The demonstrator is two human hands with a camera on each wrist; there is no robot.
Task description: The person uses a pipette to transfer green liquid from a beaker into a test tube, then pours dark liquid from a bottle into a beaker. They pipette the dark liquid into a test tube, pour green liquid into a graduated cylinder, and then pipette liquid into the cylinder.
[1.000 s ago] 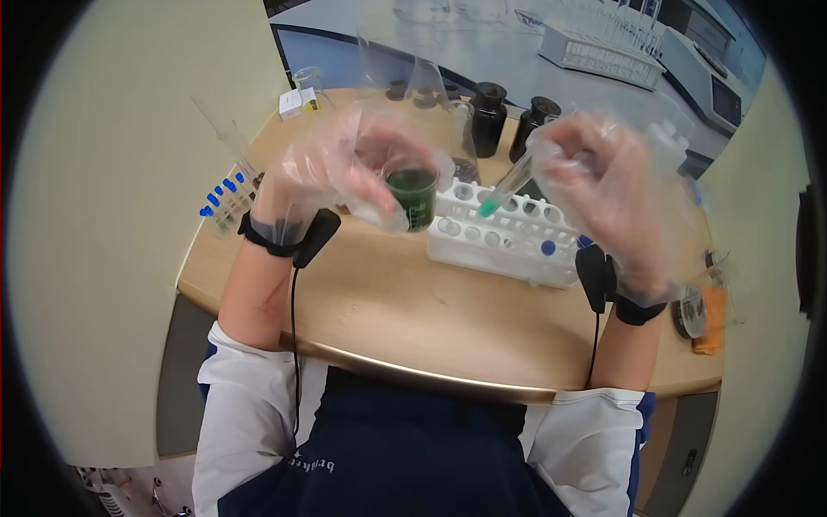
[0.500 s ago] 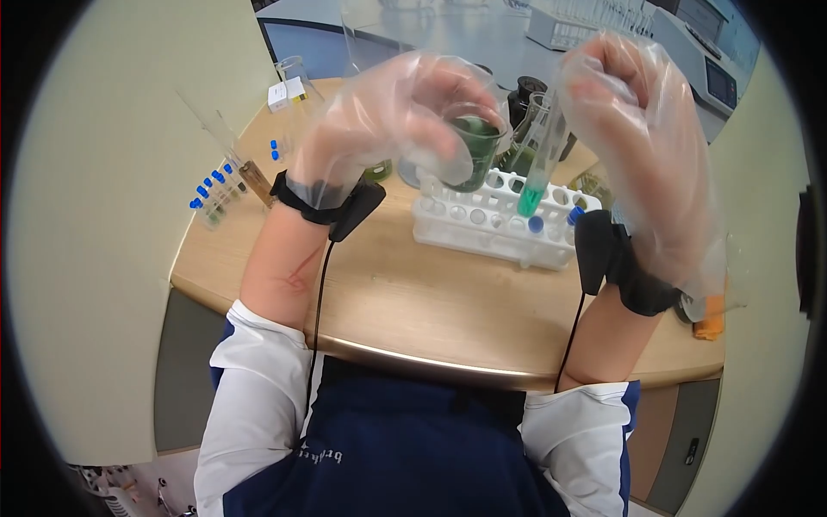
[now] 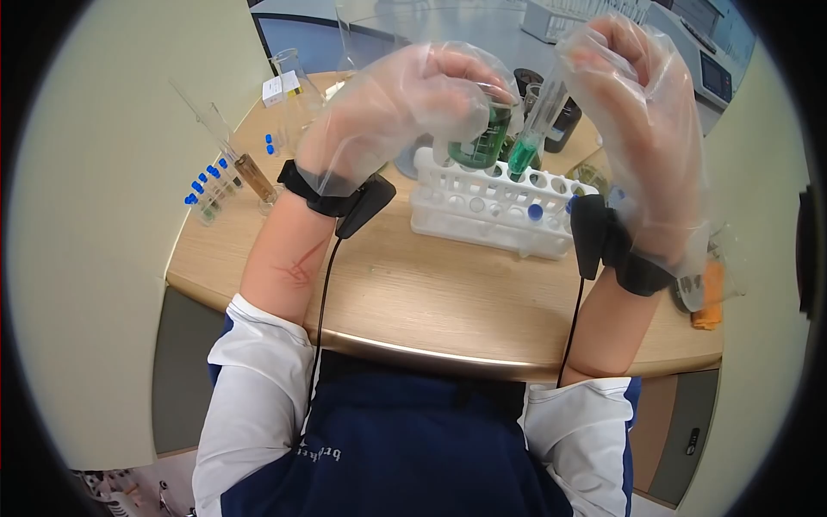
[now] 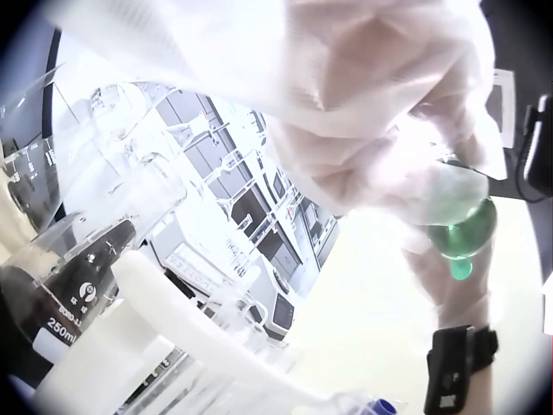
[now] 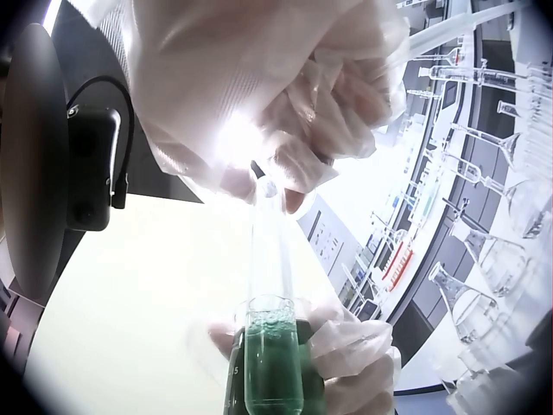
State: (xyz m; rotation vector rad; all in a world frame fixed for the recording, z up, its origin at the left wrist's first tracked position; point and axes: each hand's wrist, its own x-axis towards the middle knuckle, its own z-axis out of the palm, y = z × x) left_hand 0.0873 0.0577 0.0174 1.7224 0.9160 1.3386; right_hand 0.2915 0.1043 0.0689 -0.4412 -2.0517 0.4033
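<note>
Test tube (image 3: 521, 158) was held up in the air, seen over the back part of the white rack (image 3: 491, 237), bottom end clear of the holes in the left wrist view. Tilted, top toward the rack's right. Lower part was filled with green liquid; bubbles were seen at the liquid's surface in the right wrist view. Upper end was pinched by curled fingers of the right hand (image 3: 642, 103), raised behind and right of the rack.

Beaker (image 3: 484, 146) was grasped by the left hand (image 3: 422, 95), fingers bent round its side. Green liquid was held in it too. Placed left of the tube, either above the rack's back edge or just behind it; which could not be told. Tube and beaker were close together; contact could not be confirmed.

Both hands were covered by clear plastic gloves. Black cameras (image 3: 366, 207) were strapped at both wrists, in front of the gloves.

Blue caps (image 3: 535, 212) were seen at the rack's right half, one partly covered. Dark bottle (image 3: 564, 125) was set behind the rack. Well left of the rack: small tubes (image 3: 209, 189) with blue tops, a tall cylinder (image 3: 253, 175) with brown liquid, a white box (image 3: 280, 88). Well right of the rack: an orange cloth (image 3: 708, 299). All were supported by the wooden table (image 3: 431, 297).
</note>
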